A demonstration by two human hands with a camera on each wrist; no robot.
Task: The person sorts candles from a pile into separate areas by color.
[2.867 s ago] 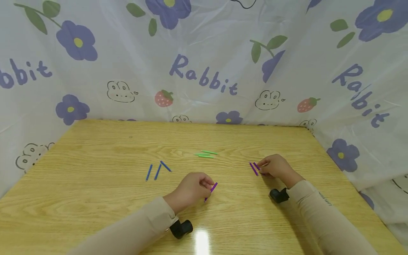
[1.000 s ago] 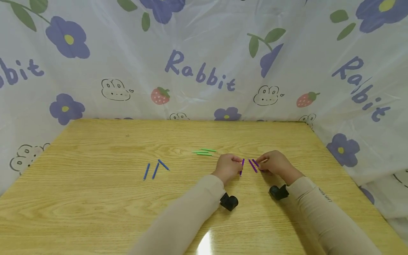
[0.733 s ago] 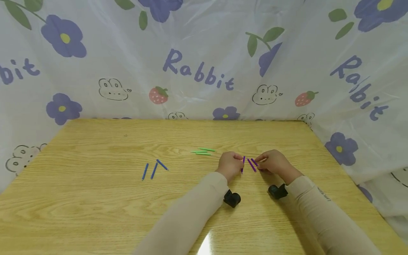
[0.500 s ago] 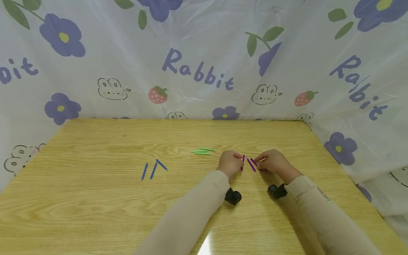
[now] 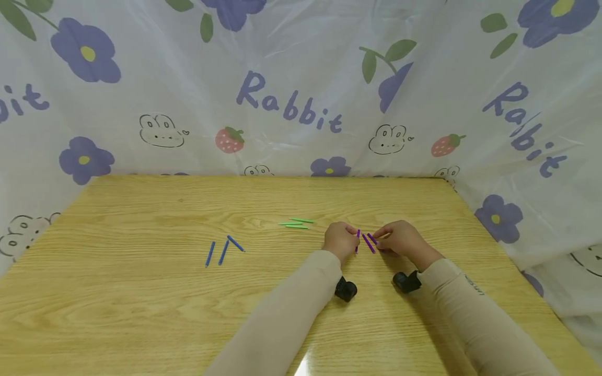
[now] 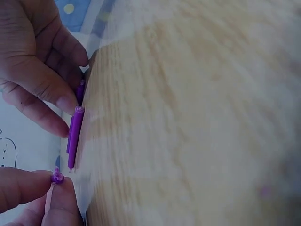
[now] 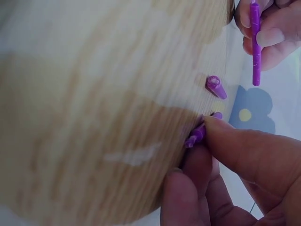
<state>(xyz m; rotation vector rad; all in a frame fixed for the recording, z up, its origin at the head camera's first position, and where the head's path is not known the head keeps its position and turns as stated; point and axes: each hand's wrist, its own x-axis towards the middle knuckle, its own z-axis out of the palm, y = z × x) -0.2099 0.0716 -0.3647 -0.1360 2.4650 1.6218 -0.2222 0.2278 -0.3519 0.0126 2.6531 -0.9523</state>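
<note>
Between its thumb and fingers, my left hand [image 5: 339, 242] pinches a thin purple candle [image 5: 357, 242]. The right wrist view shows this candle [image 7: 256, 47] held off the table. Just to its right, a second purple candle [image 5: 369, 244] lies slanted on the table. My right hand [image 5: 402, 242] pinches a third purple candle [image 5: 372, 238] beside that one, low against the wood; its wick end shows between thumb and finger in the right wrist view [image 7: 199, 133]. Part of the third candle is hidden by the fingers.
Several green candles [image 5: 297, 226] lie together left of my left hand, toward the back of the wooden table [image 5: 141, 303]. Farther left are three blue candles [image 5: 223, 253], two of them touching at their tops. A printed curtain [image 5: 291, 57] hangs behind the table.
My left hand has carried its purple candle rightward and away from me, up beside the two others. Over the last half second it has hardly moved. The right hand stays at its candle.
</note>
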